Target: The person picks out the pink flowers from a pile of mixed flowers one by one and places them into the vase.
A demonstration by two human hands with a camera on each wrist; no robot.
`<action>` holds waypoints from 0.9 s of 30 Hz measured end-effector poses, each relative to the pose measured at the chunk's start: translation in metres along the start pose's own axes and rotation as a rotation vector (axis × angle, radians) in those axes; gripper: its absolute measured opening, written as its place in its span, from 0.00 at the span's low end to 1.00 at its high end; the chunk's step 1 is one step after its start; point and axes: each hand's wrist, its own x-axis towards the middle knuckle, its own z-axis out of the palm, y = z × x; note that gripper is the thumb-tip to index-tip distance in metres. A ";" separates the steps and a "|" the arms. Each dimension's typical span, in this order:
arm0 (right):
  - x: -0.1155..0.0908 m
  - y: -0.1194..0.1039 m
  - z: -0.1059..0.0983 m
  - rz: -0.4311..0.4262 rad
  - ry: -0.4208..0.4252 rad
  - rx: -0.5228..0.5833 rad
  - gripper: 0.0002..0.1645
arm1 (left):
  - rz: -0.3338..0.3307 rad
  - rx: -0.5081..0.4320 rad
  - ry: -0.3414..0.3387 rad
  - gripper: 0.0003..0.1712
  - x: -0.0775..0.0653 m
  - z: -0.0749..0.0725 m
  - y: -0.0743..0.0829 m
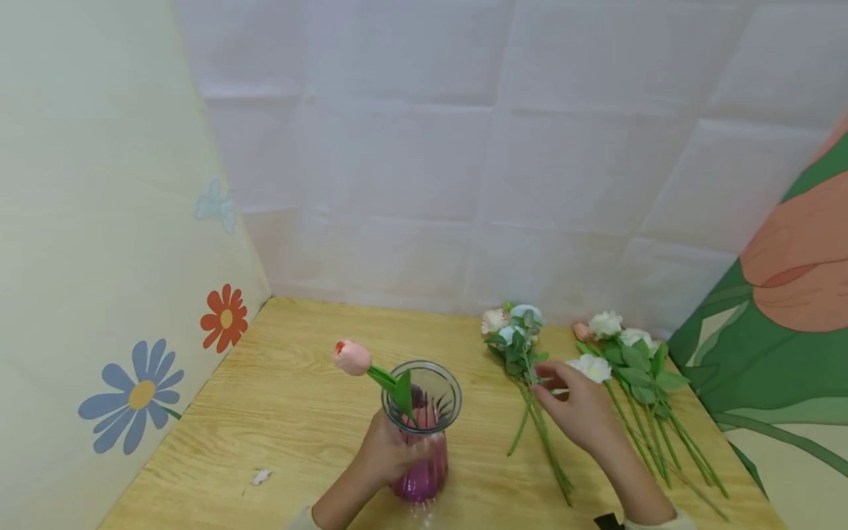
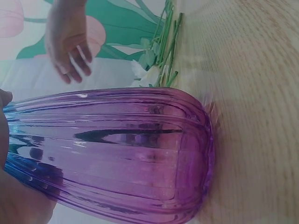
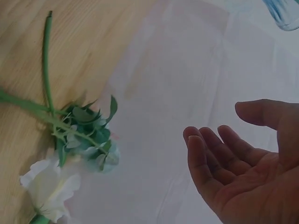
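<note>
My left hand [image 1: 389, 450] grips a ribbed glass vase [image 1: 422, 482], which is purple at its base and bluish higher up. The vase stands close to upright on the table, and its base nearly fills the left wrist view. A pink tulip [image 1: 352, 358] leans out over the vase's left rim, its stem inside. To the right my right hand [image 1: 579, 412] hovers with parted, loosely bent fingers and nothing between them. Nearest to it lie a bunch of blue and pale pink artificial flowers [image 1: 510, 337] and a white flower [image 3: 49, 189].
A second bunch of white flowers [image 1: 634, 357], with long green stems, lies at the table's right side. A small pale scrap [image 1: 261, 476] sits on the wooden table [image 1: 291, 397] at the left. Cloth backdrops [image 1: 397, 162] rise behind and on both sides.
</note>
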 end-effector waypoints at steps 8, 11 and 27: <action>0.001 0.038 -0.011 0.105 -0.077 -0.020 0.27 | -0.008 0.031 0.014 0.47 0.000 0.000 -0.003; 0.003 0.051 -0.016 0.150 -0.087 -0.059 0.29 | -0.005 0.038 0.020 0.48 0.000 0.000 -0.003; 0.010 0.120 -0.024 0.206 -0.068 -0.224 0.30 | -0.025 0.032 -0.008 0.43 0.001 0.000 0.000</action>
